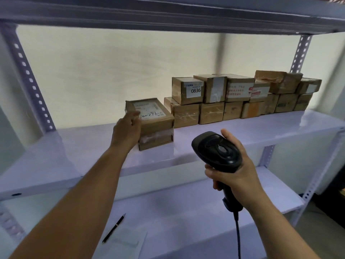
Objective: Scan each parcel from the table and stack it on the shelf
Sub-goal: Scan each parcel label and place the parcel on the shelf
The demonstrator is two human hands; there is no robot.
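The left hand [128, 130] is clamped on the left end of a brown parcel [155, 126], with the thumb over its top edge beside a white label bearing handwritten digits and the fingers hidden down the far side. The right hand [236, 173] is wrapped round the grip of a black handheld scanner [216, 152], which it holds upright in front of the shelf with its cable [238, 230] hanging down; the scanner's head points away from the parcel. The parcel is at the middle shelf [89, 144], low against the board. Whether it already rests there or hovers just above cannot be told. It lies just left of, and a little in front of, the stacked parcels [240, 94], a two-high row running towards the right upright. The step in hand appears to be the placing. The scanner sits idle, so the scan is probably done. The next move likely calls for sliding the parcel right and back until it meets the row, or lifting it onto the upper tier, then letting go without knocking the boxes beside it. On the level below, a pen [113, 228] lies across a sheet of paper [130, 238].
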